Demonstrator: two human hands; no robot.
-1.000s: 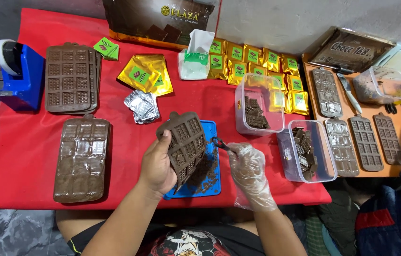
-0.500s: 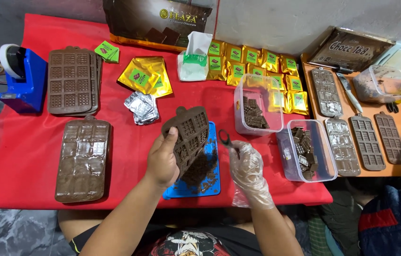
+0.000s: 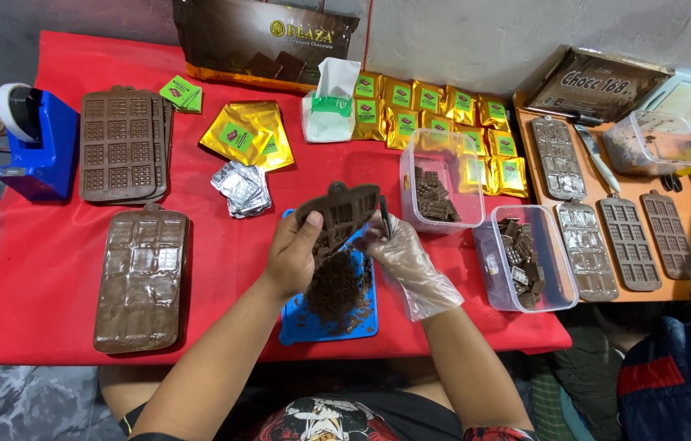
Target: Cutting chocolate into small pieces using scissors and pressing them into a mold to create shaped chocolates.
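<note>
Left hand (image 3: 292, 257) grips a tilted brown mould (image 3: 339, 214) over the blue tray (image 3: 296, 322); gloved right hand (image 3: 401, 253) pinches a dark tool (image 3: 384, 216) against it.

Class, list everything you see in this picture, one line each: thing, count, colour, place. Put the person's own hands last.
held chocolate mould: one, brown, tilted above the blue tray
blue tray: one, front centre, chocolate scrapings on it
small tool: one, dark, in the gloved grip
filled mould: one, brown, front left
stacked moulds: a stack, brown, back left
tape dispenser: one, blue, far left
gold wrappers: several, left of centre
gold packets: many, back centre
clear tubs: two by the tray, holding chocolate pieces
moulds on orange surface: five, right
red cloth: one, covering the table
left hand: bare, holding the mould
right hand: gloved, holding the tool
</note>
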